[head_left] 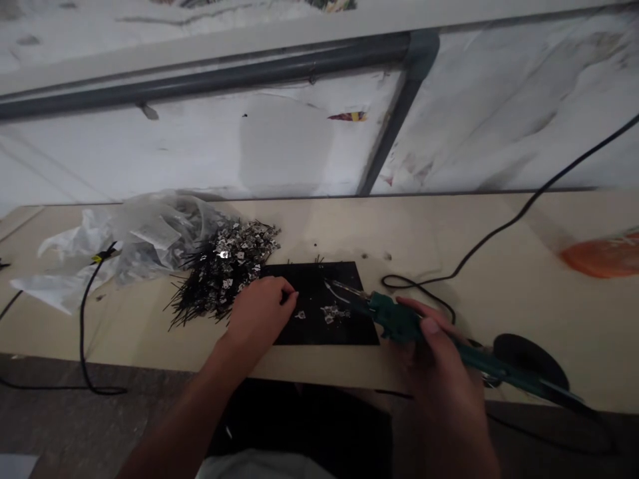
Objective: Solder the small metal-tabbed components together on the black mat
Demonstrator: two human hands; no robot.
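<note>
My right hand (439, 359) grips a green-handled soldering iron (399, 319), its metal tip pointing left over a black mat (319, 279) on the beige bench. A few small silvery parts (333, 313) lie on the mat just under the tip. My left hand (262, 309) rests on the mat's left edge, fingers curled and pinched near a tiny part (300, 315); whether it holds one I cannot tell. Just left of that hand lies a heap of small metal components with thin black leads (224, 269).
A crumpled clear plastic bag (144, 236) lies at the left behind the heap. A black cable (499, 229) runs from the iron across the bench to the right. A black round object (529, 356) sits near the front edge; something orange (602, 256) is at far right.
</note>
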